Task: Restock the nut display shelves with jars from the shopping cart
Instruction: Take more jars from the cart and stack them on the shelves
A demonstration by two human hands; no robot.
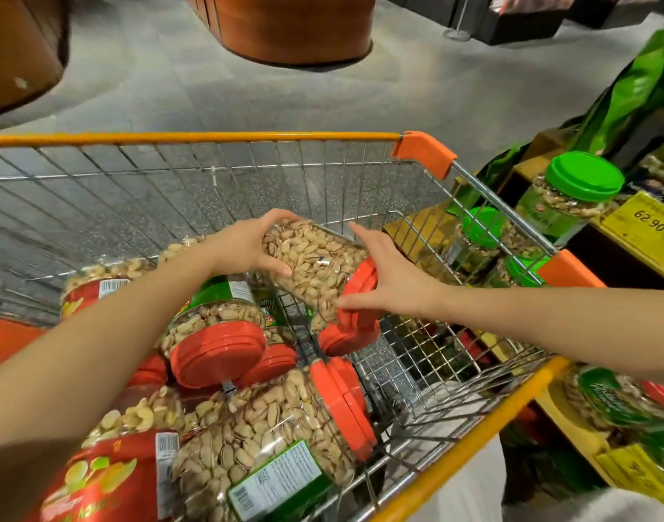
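Note:
A clear pistachio jar (315, 263) with a red lid lies tilted above the wire shopping cart (217, 175). My left hand (247, 246) grips its base end, thumb and fingers curled round it. My right hand (390, 276) holds the lid end, thumb under the red lid and fingers over the top. Several more red-lidded nut jars (217, 344) lie in the cart below. The nut display shelves (624, 235) stand to the right with a green-lidded jar (571, 194) on an upper level.
The cart's orange rim (195, 137) crosses the view, and its right side stands close against the shelves. A yellow price tag (646, 222) hangs on the shelf edge. Round brown display stands (296, 28) rise from the grey floor ahead.

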